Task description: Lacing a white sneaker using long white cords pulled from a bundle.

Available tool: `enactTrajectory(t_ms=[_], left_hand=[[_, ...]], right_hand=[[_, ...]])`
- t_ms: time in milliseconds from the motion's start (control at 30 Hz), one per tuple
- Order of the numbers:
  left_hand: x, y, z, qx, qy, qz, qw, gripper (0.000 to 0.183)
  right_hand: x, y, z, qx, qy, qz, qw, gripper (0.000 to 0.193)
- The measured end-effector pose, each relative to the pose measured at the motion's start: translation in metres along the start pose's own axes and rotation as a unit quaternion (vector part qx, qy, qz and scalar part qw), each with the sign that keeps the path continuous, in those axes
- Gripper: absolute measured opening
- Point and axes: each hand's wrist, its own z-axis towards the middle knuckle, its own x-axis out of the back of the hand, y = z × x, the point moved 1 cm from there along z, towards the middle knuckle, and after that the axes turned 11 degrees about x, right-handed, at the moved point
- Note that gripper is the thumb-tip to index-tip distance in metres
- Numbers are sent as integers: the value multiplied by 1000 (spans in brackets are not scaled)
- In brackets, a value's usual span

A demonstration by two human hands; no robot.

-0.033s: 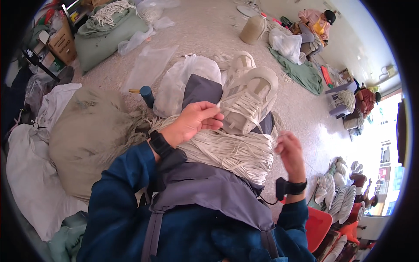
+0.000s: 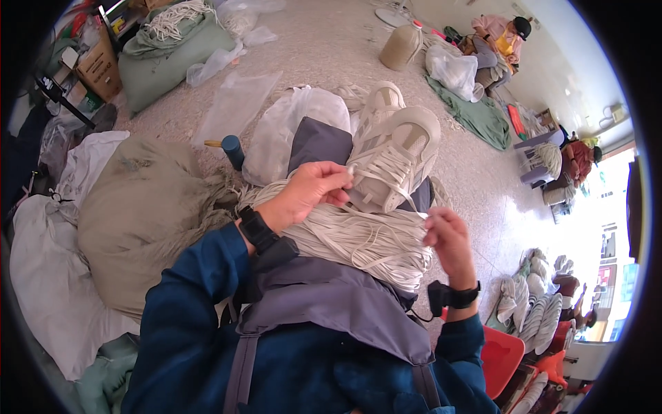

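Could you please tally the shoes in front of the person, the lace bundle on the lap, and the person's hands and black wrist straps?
Pale shoes: 2
Lace bundle: 1
Hands, left hand and right hand: 2
Black wrist straps: 2
Total: 7

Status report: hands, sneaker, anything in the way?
Left hand pinching a white lace tip; right hand pinched, hold unclear. Nearer sneaker beside left hand, laces facing up. Possible snag: lace bundle nearer the body.
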Motion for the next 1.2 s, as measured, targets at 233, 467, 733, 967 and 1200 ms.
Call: enactTrajectory(t_ms=[233, 467, 733, 967, 1200], left_hand=[[-7, 4, 24, -130, 34, 160, 978, 15], [-8, -5, 36, -285, 91, 233, 925, 9], [-15, -5, 30, -363, 132, 322, 864, 8], [-24, 1, 17, -400, 198, 422, 790, 13], [-64, -31, 3, -273, 69, 460, 842, 26]], right_hand=[[-89, 6, 18, 111, -91, -185, 972, 15], [-85, -1, 23, 125, -46, -98, 986, 18], [-55, 26, 17, 147, 9, -220, 964, 10], [-62, 5, 24, 287, 21, -374, 882, 5], [-68, -6, 22, 307, -19, -435, 846, 4]])
